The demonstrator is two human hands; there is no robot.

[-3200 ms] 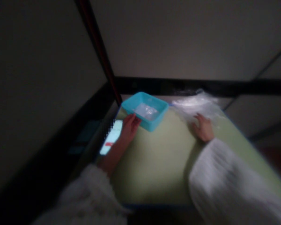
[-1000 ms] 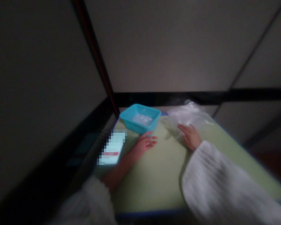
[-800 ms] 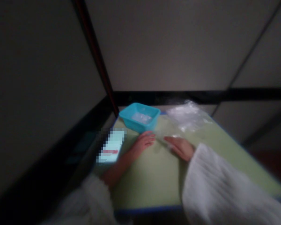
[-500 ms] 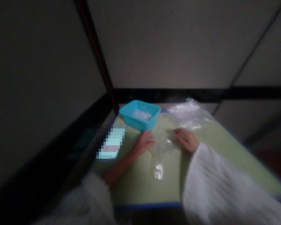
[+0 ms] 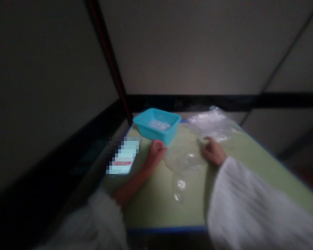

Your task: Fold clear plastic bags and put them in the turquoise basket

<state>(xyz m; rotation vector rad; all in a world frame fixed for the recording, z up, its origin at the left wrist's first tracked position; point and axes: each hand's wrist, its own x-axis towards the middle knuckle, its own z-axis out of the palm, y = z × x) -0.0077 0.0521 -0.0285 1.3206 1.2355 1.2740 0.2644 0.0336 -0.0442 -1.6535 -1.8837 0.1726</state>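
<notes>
Between my hands a thin, clear plastic piece point(image 5: 184, 160) lies spread on the green table, with a narrow rounded lobe pointing towards me; its outline is somewhat glove-like, but blur hides the exact kind. My left hand point(image 5: 155, 153) is closed at its left edge, fingertips pinched together beside the blue basin. At the right edge, my right hand point(image 5: 214, 151) has its fingers curled in on the plastic, thumb side towards the middle. The plastic looks stretched fairly flat between both hands.
A turquoise plastic basin point(image 5: 158, 126) holding clear plastic pieces stands at the back left. Crumpled clear plastic point(image 5: 211, 123) lies at the back right. A lit phone point(image 5: 125, 156) rests near the left edge of the green table point(image 5: 156, 208). A pale wall point(image 5: 193, 52) rises behind.
My left hand has closed and shifted slightly left; my right hand has curled its fingers and moved right. The plastic piece lies more spread between them.
</notes>
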